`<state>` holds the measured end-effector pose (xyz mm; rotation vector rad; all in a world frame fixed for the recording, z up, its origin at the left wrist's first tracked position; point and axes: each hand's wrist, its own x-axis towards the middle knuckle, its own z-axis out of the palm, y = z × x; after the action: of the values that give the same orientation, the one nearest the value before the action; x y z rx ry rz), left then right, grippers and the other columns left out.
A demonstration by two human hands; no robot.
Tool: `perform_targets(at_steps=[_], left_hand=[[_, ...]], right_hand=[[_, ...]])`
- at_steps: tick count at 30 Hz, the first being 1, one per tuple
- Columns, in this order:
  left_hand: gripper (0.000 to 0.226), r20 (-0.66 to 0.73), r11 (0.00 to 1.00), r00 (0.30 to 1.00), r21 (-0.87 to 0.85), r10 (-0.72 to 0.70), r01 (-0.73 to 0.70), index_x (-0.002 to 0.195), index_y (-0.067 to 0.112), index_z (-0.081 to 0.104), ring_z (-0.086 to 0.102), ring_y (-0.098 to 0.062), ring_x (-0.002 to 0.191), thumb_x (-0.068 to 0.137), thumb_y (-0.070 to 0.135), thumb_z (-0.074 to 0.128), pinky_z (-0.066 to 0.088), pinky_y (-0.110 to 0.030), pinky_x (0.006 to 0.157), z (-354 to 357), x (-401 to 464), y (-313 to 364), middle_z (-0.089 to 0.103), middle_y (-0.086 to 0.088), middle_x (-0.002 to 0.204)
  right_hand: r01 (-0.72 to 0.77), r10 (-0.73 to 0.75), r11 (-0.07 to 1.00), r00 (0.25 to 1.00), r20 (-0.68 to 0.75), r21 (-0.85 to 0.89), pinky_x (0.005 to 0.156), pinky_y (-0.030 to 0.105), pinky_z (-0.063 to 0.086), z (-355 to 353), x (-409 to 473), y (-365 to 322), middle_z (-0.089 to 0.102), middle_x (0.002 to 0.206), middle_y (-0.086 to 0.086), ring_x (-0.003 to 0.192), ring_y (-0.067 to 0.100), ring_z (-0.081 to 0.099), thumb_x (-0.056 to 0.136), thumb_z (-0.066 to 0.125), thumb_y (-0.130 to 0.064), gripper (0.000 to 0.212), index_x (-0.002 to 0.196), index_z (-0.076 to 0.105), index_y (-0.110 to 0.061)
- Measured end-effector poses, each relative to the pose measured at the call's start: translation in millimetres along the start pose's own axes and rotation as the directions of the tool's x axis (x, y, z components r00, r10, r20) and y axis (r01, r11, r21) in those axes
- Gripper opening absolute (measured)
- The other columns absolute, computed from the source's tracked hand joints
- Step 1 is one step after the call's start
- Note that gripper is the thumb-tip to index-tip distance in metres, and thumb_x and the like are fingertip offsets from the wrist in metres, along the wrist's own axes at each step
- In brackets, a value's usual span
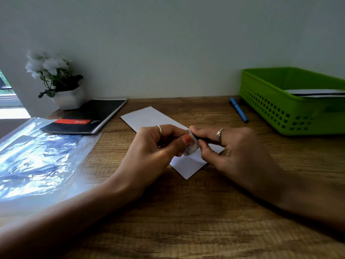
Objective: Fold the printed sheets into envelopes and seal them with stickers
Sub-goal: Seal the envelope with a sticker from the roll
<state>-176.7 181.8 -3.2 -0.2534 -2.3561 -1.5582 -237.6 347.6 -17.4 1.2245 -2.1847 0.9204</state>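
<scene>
A white folded sheet (149, 116) lies flat and slantwise on the grained wooden tabletop (186, 221). Just above its near half, the left hand (156, 146) and right hand (229, 146) meet, fingers curled, pinching a small glossy sticker strip (191, 144) between them. A perforated green plastic basket (280, 109) sits far right.

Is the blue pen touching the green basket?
Apart. In the head view, the blue pen lies on the wooden table left of the green basket, with a strip of bare wood plainly visible between them.
</scene>
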Motion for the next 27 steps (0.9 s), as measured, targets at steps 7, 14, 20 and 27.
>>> perform_targets(at_steps=[7,14,20,27], left_hand=[[0.013,0.008,1.000,1.000,0.009,-0.014,0.014,0.088,0.023,0.070,0.066,-0.007,0.079,0.086,0.015,0.060,0.050,-0.012,0.064,0.7,-0.9,0.5,0.073,0.008,0.084],[0.014,-0.036,1.000,0.999,-0.009,-0.016,0.016,0.091,0.021,0.070,0.065,-0.005,0.079,0.086,0.014,0.059,0.048,-0.012,0.064,-0.6,1.0,-0.5,0.072,0.008,0.086],[0.014,-0.039,1.000,0.999,0.011,-0.003,0.003,0.091,0.022,0.069,0.065,-0.005,0.081,0.085,0.014,0.059,0.049,-0.013,0.065,-1.5,2.1,-0.7,0.071,0.009,0.086],[0.014,-0.047,0.998,0.998,0.057,0.036,-0.034,0.092,0.021,0.070,0.066,-0.005,0.079,0.084,0.015,0.061,0.049,-0.012,0.064,-0.5,0.4,0.8,0.072,0.010,0.085]], right_hand=[[-0.038,0.037,0.999,0.999,0.016,0.028,0.081,0.013,0.050,-3.0,0.6,1.9,0.072,0.103,0.002,0.090,0.005,0.066,0.083,0.057,-0.013,0.032,0.112,0.067,-0.010],[-0.154,0.158,0.956,0.987,0.006,0.251,0.072,0.006,0.048,-8.4,1.2,-0.3,0.072,0.096,-0.008,0.090,-0.005,0.064,0.085,0.057,-0.014,0.022,0.102,0.070,-0.017],[-0.195,0.189,0.941,0.981,0.048,0.275,0.080,0.010,0.051,-9.6,2.5,-3.5,0.070,0.100,-0.009,0.094,-0.006,0.064,0.080,0.071,-0.018,0.014,0.092,0.064,-0.023],[-0.236,0.219,0.921,0.972,0.092,0.311,0.087,0.015,0.051,-8.6,2.4,-0.7,0.069,0.111,-0.007,0.102,-0.005,0.062,0.081,0.070,-0.015,0.009,0.090,0.068,-0.014]])
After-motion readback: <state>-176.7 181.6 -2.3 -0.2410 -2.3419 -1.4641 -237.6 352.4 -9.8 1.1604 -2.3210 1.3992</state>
